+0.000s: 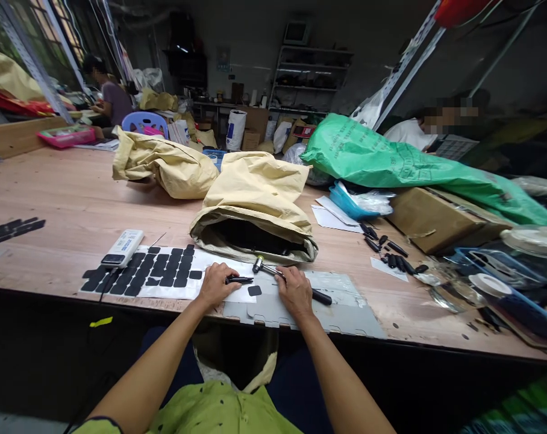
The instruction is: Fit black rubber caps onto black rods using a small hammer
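Note:
In the head view, my left hand (pixel 217 286) is closed round a slim black object (pixel 240 279) whose kind I cannot make out. My right hand (pixel 296 292) grips a small hammer with a metal head (pixel 258 264) that has a yellowish face; its black handle (pixel 321 297) sticks out to the right. Beneath my right hand lies a grey board (pixel 346 301), partly covered in clear film. Between both hands rests a black rounded square (pixel 254 290). Several like it form rows on the white sheet (pixel 202 261) left of my left hand.
Just behind my hands, an open cream sack (pixel 255 187) faces me, beside another sack (pixel 165 163). A white device (pixel 124 246) with a cable stands left. Several black pieces (pixel 396 263), a cardboard box (pixel 445 217) and a green sack (pixel 391 160) are right. Two people sit farther back.

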The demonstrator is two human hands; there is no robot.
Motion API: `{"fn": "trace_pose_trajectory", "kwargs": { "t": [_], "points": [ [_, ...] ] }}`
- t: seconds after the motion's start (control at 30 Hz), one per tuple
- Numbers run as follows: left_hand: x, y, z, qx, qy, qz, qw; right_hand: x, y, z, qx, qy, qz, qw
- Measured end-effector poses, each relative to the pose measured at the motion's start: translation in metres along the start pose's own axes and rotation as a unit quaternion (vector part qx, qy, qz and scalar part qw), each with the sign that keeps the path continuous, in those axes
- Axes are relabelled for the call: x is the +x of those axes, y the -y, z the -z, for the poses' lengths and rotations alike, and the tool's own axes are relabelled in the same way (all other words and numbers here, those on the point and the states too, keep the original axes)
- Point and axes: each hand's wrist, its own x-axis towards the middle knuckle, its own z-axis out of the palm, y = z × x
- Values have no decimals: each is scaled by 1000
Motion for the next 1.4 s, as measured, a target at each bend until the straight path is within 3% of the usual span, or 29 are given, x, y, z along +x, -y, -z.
{"fn": "trace_pose_trajectory", "kwargs": {
  "t": [0.17, 0.3, 0.47, 0.67, 0.97, 1.17, 1.4],
  "points": [
    [3, 1, -2, -16, -6, 12, 1000, -3, 2, 8, 49, 0, -27, 998],
    [4, 0, -1, -20, -9, 24, 999, -13, 18, 23, 142, -18, -48, 989],
    [7, -1, -1, -24, -3, 43, 999, -27, 48, 32, 177, 33, -17, 984],
    [8, -2, -3, -9, 2, 58, 998, -40, 66, 24, 125, 15, 48, 991],
    [5, -6, -2, -34, -17, 59, 998, -41, 59, 33, 116, -29, 16, 993],
    [5, -5, -4, -36, -26, 57, 997, -42, 50, 29, 101, 3, 22, 995],
    [4, -5, -2, -46, -16, 51, 998, -6, 17, 16, 51, -29, 25, 998]
  ]
}}
